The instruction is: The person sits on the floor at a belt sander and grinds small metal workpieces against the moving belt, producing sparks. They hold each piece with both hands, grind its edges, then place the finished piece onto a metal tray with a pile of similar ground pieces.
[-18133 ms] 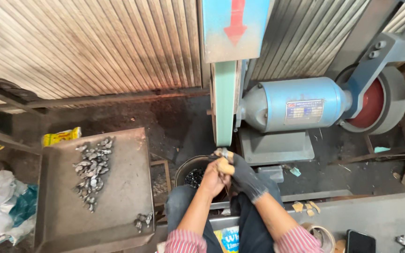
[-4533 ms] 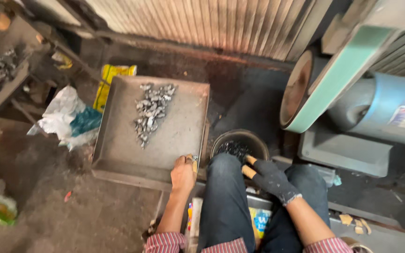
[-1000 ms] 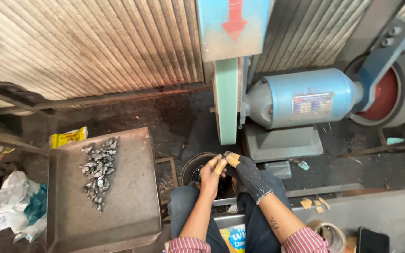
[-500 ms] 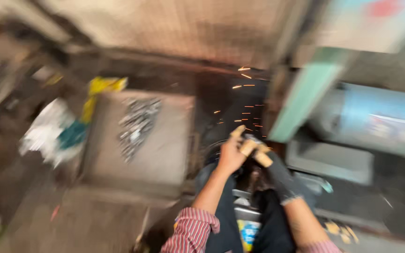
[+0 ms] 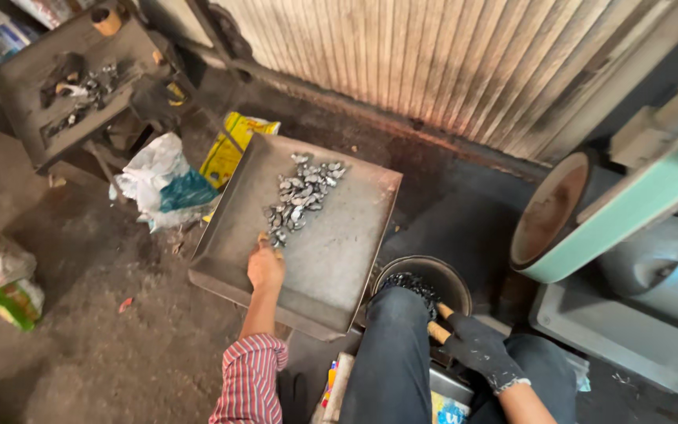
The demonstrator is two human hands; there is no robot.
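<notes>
One steel tray (image 5: 331,259) on gritty floor (image 5: 103,338) — corrugated wall (image 5: 433,63) behind.

Even, soft daylight; faint shadows; sharp centre; slight wide-angle stretch at edges; dim lower-right corner.

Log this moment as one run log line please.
left hand: bare, on metal tray, at small metal parts | right hand: gloved, by bucket, grip unclear

Red-striped sleeve (image 5: 249,377), black glove (image 5: 476,352), grey tray (image 5: 339,251), green belt (image 5: 629,212).
</notes>
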